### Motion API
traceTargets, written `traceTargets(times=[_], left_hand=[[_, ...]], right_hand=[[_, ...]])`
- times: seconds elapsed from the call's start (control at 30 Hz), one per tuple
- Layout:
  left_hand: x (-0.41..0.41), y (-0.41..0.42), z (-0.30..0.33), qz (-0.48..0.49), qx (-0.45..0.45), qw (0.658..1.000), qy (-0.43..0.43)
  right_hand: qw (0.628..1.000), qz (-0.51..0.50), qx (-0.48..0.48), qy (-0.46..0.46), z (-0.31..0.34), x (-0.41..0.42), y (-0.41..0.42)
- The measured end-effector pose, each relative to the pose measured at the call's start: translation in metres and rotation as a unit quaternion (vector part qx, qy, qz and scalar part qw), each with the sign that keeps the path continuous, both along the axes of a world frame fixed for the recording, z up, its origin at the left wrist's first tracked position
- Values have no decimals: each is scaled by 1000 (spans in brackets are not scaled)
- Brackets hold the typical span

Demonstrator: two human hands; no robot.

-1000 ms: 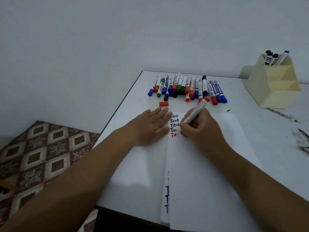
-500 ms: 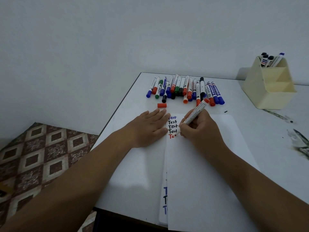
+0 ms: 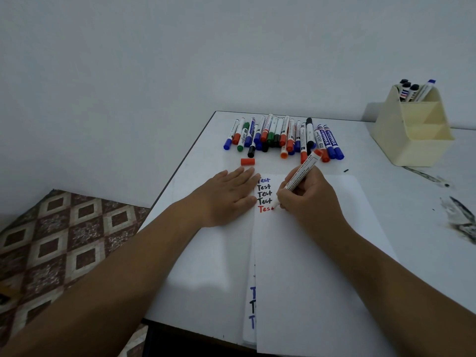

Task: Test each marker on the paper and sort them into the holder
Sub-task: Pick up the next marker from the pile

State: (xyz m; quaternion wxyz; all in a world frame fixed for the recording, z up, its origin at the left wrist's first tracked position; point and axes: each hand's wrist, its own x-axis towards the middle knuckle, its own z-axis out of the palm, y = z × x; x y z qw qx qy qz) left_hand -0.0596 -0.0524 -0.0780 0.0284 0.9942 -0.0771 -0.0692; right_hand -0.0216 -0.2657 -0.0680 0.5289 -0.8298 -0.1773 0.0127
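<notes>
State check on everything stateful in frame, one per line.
red marker: uncapped, tip on paper, writing
red cap: loose on table
right hand: grips the red marker
left hand: flat, pressing the paper
paper: four finished "Test" lines, fifth in red unfinished
marker pile: capped, lying down
holder: four markers in rear compartment

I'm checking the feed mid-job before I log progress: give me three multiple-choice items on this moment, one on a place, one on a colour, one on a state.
1. Where does the loose red cap lie?
A. on the table between the marker pile and the left hand
B. inside the holder
C. on the floor

2. What colour is the lowest "Test" line on the top sheet?
A. blue
B. red
C. green

3. What is the left hand doing?
A. gripping a marker
B. lifting the holder
C. lying flat on the paper

Key: 1 A, the cap sits just before the marker pile. 2 B, the marker in the right hand is writing it in red. 3 C, its fingers are straight on the paper.
</notes>
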Motion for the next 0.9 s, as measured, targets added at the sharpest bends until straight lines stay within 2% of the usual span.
traceTargets(times=[0.27,0.37,0.5,0.57,0.7,0.8,0.9], left_hand=[[0,0,0,1,-1,1000,0],[-1,0,0,1,-4,1000,-1],[-1,0,1,0,-5,1000,-3],[-2,0,2,-1,-9,1000,-6],[-2,0,1,-1,-17,1000,-19],[-2,3,0,-17,-24,998,-53],[2,7,2,-2,-71,995,-71]], right_hand=[[1000,-15,16,5,-1,1,0],[993,-32,103,47,1,3,-1],[943,-40,295,147,9,8,-8],[915,-37,360,178,16,13,-12],[881,-33,415,223,25,29,-22],[827,-27,489,278,25,35,-33],[817,-14,493,299,18,37,-39]])
